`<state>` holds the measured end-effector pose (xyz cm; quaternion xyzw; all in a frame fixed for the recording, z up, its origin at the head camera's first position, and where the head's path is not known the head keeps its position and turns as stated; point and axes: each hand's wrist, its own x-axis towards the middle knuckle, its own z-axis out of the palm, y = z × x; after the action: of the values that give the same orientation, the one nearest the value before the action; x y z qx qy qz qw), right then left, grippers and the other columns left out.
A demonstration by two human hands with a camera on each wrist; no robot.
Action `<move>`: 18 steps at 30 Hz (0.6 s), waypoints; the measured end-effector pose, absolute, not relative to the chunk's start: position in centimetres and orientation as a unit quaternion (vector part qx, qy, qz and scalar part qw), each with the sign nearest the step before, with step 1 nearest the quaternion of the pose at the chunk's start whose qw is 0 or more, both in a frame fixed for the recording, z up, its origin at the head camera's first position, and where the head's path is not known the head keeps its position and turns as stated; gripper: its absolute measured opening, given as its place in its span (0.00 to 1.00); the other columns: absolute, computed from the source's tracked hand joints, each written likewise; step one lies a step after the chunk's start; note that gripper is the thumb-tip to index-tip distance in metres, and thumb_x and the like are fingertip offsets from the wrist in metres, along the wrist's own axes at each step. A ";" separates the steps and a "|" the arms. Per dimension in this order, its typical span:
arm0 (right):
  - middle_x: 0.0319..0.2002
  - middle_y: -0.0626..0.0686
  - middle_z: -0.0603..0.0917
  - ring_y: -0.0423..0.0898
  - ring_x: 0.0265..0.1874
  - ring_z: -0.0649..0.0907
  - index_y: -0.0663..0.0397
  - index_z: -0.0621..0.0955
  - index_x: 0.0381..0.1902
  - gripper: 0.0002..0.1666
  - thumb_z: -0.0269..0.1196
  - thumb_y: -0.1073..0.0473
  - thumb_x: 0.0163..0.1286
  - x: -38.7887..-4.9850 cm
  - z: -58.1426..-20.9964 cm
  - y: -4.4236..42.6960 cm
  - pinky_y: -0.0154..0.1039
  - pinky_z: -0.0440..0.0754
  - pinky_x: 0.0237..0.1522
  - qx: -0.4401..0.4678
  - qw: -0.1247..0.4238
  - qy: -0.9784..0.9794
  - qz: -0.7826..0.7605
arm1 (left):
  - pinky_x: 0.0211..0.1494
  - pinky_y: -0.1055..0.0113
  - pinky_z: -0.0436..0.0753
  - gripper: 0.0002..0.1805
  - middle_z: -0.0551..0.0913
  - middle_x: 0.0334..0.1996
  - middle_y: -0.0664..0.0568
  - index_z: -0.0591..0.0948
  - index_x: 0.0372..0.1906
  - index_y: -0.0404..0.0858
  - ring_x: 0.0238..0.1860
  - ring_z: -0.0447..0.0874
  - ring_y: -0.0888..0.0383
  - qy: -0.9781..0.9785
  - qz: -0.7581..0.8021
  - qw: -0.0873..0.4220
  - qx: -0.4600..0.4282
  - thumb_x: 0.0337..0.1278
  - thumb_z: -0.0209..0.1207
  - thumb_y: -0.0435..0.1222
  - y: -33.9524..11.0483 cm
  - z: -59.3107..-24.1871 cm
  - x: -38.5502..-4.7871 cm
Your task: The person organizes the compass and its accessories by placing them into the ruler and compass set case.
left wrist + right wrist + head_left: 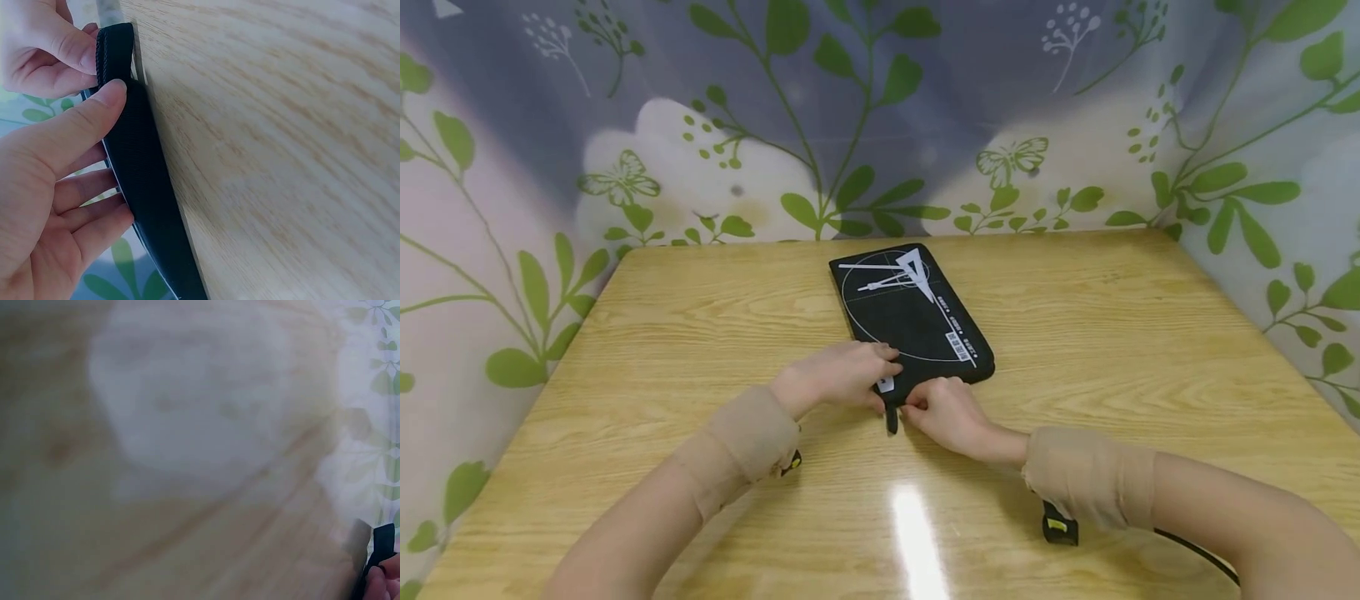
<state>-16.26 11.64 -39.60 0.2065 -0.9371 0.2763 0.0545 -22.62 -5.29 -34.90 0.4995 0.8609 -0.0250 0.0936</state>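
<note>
A flat black zip case (902,321) with a white compass and set-square print lies closed on the wooden table. My left hand (842,377) holds its near left corner, fingers on the top face; in the left wrist view the thumb of the left hand (56,162) presses the case's side edge. A black fabric loop (891,418) sticks out from that corner. Just right of the loop, my right hand (951,417) pinches at the edge; a small dark tip, seemingly the zipper pull (382,568), shows between its fingers in the right wrist view.
The wooden table (700,300) runs back to a curtain (880,108) printed with leaves and butterflies. Each wrist wears a beige wrap with a small black camera (1060,525) beneath; a black cable (1198,550) trails from the right one.
</note>
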 end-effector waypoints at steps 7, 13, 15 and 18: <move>0.16 0.41 0.80 0.36 0.18 0.76 0.51 0.83 0.17 0.08 0.67 0.61 0.54 -16.2 -39.7 11.1 0.33 0.70 0.23 0.202 0.067 -0.940 0.266 | 0.61 0.59 0.67 0.33 0.72 0.59 0.39 0.75 0.58 0.32 0.61 0.69 0.47 0.862 -0.017 0.098 0.497 0.47 0.67 0.47 -5.3 -34.9 -22.6; 0.15 0.42 0.81 0.36 0.16 0.75 0.50 0.83 0.16 0.09 0.68 0.59 0.54 -16.0 -39.5 10.9 0.33 0.69 0.21 0.200 0.071 -0.943 0.258 | 0.62 0.59 0.66 0.32 0.71 0.59 0.39 0.75 0.58 0.33 0.61 0.68 0.47 0.865 -0.014 0.101 0.492 0.48 0.66 0.45 -5.1 -34.9 -22.6; 0.17 0.43 0.81 0.38 0.18 0.77 0.50 0.84 0.18 0.08 0.67 0.59 0.55 -16.0 -39.4 10.9 0.35 0.70 0.22 0.204 0.075 -0.946 0.240 | 0.63 0.59 0.65 0.32 0.70 0.61 0.40 0.74 0.59 0.33 0.63 0.66 0.47 0.867 -0.018 0.104 0.486 0.50 0.65 0.45 -5.2 -35.0 -22.4; 0.22 0.45 0.83 0.42 0.23 0.81 0.52 0.84 0.23 0.05 0.66 0.59 0.57 -15.8 -39.5 11.0 0.39 0.75 0.26 0.228 0.071 -0.949 0.206 | 0.65 0.58 0.62 0.31 0.67 0.63 0.41 0.72 0.60 0.33 0.65 0.62 0.47 0.870 -0.018 0.109 0.480 0.53 0.63 0.44 -5.3 -35.1 -22.2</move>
<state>-15.84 11.01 -39.48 0.2281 -0.9489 0.2062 0.0708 -22.22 -5.28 -35.15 0.4803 0.8701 -0.0181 0.1090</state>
